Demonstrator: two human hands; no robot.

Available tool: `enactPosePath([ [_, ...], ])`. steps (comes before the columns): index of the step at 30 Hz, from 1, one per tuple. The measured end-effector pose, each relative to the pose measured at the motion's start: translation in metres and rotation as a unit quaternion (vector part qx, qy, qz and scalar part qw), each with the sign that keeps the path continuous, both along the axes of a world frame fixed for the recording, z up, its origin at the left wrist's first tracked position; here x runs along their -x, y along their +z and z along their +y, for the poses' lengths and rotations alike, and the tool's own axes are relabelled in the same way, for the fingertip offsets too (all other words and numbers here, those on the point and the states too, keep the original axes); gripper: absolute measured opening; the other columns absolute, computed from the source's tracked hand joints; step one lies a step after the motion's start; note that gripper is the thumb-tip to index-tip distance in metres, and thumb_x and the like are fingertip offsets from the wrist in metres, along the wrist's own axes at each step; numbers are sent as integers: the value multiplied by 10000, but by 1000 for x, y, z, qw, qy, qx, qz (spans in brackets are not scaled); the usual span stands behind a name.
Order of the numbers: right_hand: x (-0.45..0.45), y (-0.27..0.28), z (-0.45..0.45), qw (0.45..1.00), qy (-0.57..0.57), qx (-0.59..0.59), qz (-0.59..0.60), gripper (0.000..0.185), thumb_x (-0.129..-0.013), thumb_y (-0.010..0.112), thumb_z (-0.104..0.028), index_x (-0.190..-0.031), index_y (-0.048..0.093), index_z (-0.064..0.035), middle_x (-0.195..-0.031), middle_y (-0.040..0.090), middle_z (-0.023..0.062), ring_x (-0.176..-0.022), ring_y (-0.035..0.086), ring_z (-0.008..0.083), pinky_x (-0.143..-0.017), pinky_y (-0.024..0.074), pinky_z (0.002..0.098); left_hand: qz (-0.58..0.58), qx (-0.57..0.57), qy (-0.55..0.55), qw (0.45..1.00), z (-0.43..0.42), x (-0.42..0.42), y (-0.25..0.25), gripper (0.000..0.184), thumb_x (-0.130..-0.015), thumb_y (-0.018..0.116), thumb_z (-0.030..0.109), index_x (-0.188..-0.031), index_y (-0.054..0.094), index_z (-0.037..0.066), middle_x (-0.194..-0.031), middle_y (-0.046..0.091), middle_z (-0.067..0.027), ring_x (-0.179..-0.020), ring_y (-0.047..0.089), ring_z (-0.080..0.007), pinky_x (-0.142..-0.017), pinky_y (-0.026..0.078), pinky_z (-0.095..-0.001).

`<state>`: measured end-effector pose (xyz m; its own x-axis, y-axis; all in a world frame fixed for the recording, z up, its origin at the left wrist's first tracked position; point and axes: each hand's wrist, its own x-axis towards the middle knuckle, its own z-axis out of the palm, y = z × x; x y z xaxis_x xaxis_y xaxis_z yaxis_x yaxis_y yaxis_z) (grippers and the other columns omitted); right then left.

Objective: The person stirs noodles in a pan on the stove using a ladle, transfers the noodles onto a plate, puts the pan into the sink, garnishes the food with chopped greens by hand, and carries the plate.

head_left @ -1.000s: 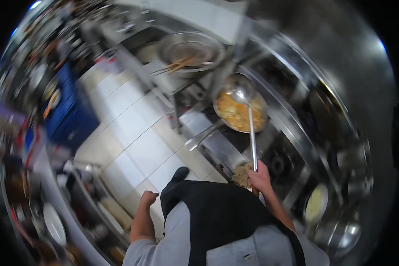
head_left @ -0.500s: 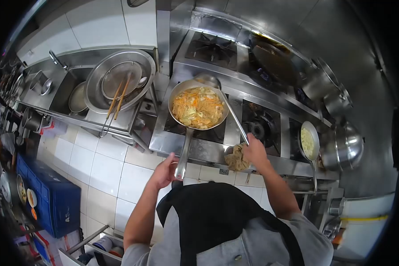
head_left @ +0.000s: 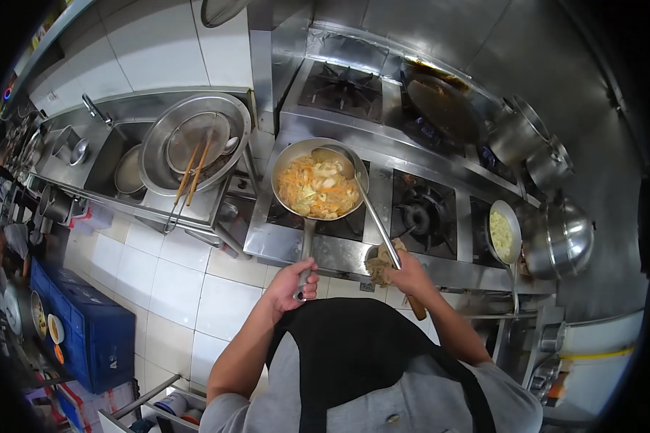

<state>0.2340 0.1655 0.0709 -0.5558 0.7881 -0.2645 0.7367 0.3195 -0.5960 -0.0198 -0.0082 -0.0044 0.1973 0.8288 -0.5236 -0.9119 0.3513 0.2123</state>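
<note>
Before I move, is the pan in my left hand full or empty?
Not empty: food covers most of the pan; depth I cannot tell.

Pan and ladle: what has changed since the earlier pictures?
The left hand has closed around the handle of the frying pan. The ladle moved from the pan's rim into the food. The right hand still holds the ladle; the pan stays on the stove.

Left fingers wrapped round handle of pan, noodle-like food ahead of them. Right fingers gripping ladle, its bowl in pan; crumpled cloth just beside right fingers. Burner beyond.
</note>
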Motion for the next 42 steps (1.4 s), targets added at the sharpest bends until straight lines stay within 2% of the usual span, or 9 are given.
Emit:
enactPosePath([
  [3, -5, 15, 5, 998, -28, 26, -58, 293, -747, 609, -116, -1011, 595, 10, -871, 654, 239, -846, 651, 393, -767, 503, 422, -12, 19, 7, 1000, 7, -2, -1, 217, -1015, 552, 293, -944, 526, 90, -647, 447, -12, -481, 396, -113, -445, 341, -259],
  [7, -19, 12, 11, 1000, -12, 14, 20, 237, -759, 617, -122, -941, 571, 22, -813, 617, 222, -768, 616, 362, -729, 487, 419, -4, 3, -4, 1000, 11, -2, -1, 220, -1003, 582, 253, -875, 487, 101, -623, 417, 9, -466, 370, -94, -422, 315, -246],
  [18, -75, 66, -16, 988, 83, 89, -96, 218, -782, 581, -98, -981, 573, -10, -852, 651, 239, -862, 641, 432, -750, 493, 490, 54, 26, 12, 998, 1, -14, 39, 174, -948, 610, 88, -855, 464, 100, -614, 379, 40, -449, 335, -55, -372, 268, -228],
  [22, -66, 53, -12, 985, 116, 39, -123, 218, -812, 547, -68, -1024, 558, -17, -852, 657, 246, -865, 647, 446, -765, 505, 519, 65, 28, -1, 997, 14, -10, 39, 141, -937, 616, 83, -885, 486, 91, -615, 380, 40, -451, 341, -56, -372, 273, -226],
  [25, -50, 9, 2, 979, 117, -60, -158, 264, -864, 510, -75, -1118, 533, -9, -844, 672, 263, -812, 661, 452, -742, 513, 559, 103, 2, 17, 995, 25, -15, 37, 125, -933, 605, 70, -898, 490, 108, -599, 363, 44, -457, 354, -66, -370, 290, -235],
  [29, -40, -18, 4, 985, 83, -78, -128, 242, -870, 501, -79, -1101, 529, -12, -816, 678, 245, -780, 671, 452, -721, 516, 564, 208, 29, -38, 977, -30, -38, 23, 147, -943, 594, 66, -913, 464, 129, -591, 355, 39, -448, 348, -78, -378, 301, -240],
  [32, -50, -33, -5, 984, 84, -59, -145, 244, -871, 506, -85, -1105, 530, -19, -807, 682, 233, -779, 678, 442, -720, 519, 559, 132, 21, -1, 991, -7, -25, 17, 147, -948, 600, 81, -917, 463, 126, -590, 354, 35, -438, 339, -77, -379, 302, -243],
  [35, -53, -42, 2, 980, 92, -82, -155, 319, -889, 535, -115, -1206, 516, -79, -856, 679, 194, -828, 676, 422, -732, 527, 529, 158, 12, 11, 987, 20, -24, 33, 124, -947, 587, 74, -915, 478, 123, -591, 349, 44, -437, 337, -70, -374, 295, -245],
  [42, -31, -29, 22, 988, 58, -79, -122, 296, -887, 540, -134, -1169, 547, -45, -816, 690, 204, -789, 686, 409, -717, 534, 523, 234, 42, -27, 971, -21, -35, 16, 138, -951, 578, 54, -912, 470, 131, -607, 348, 43, -428, 321, -67, -362, 288, -250],
])
